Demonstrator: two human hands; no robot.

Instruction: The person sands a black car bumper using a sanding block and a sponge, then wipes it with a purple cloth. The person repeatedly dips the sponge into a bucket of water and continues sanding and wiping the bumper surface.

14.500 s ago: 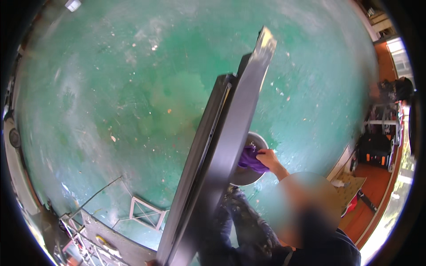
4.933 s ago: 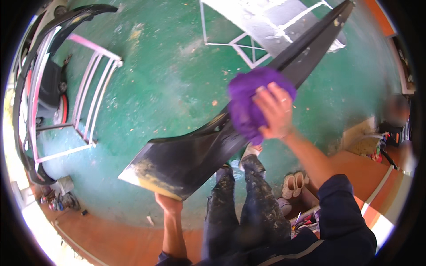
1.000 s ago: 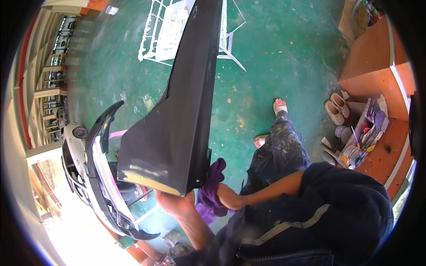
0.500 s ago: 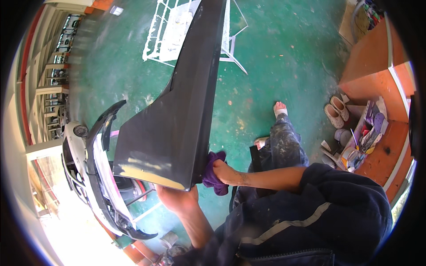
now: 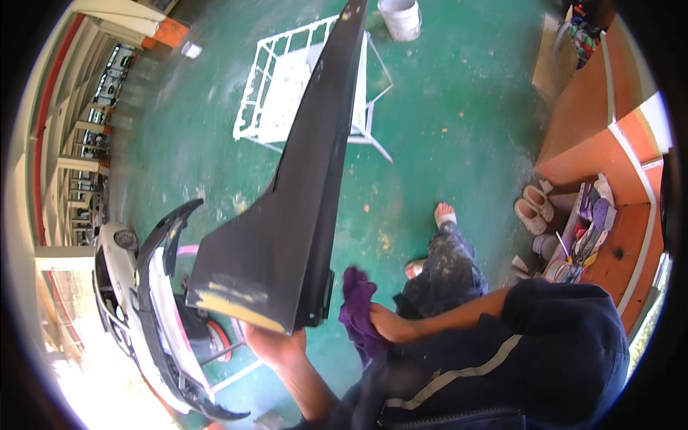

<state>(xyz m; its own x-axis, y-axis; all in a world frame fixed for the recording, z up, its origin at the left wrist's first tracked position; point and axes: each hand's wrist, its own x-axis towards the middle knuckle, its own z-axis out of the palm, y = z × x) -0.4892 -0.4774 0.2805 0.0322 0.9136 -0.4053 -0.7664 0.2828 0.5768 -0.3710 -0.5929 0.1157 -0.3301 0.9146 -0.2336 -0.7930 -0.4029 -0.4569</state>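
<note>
A dark grey car fender [image 5: 279, 229] stands raised in front of me, its narrow end pointing away. A yellowish patch [image 5: 240, 308] runs along its near lower edge. My left hand [image 5: 276, 344] holds the fender from below at that edge; its fingers are partly hidden behind the panel. To the right of the fender, my right hand [image 5: 390, 324] is closed round a bunched purple cloth [image 5: 356, 308]. A gap separates the cloth from the panel.
A white-crusted metal frame stand [image 5: 287, 93] stands ahead on the green floor, near a white bucket [image 5: 400, 20]. At left are a car bumper [image 5: 148, 287] and a light car [image 5: 115, 287]. Clogs [image 5: 534, 208] and an orange shelf [image 5: 623, 244] with clutter lie at right.
My right hand has drawn the purple cloth off the fender's right edge, toward me and to the right. The fender has shifted slightly toward me, still in my left hand.
</note>
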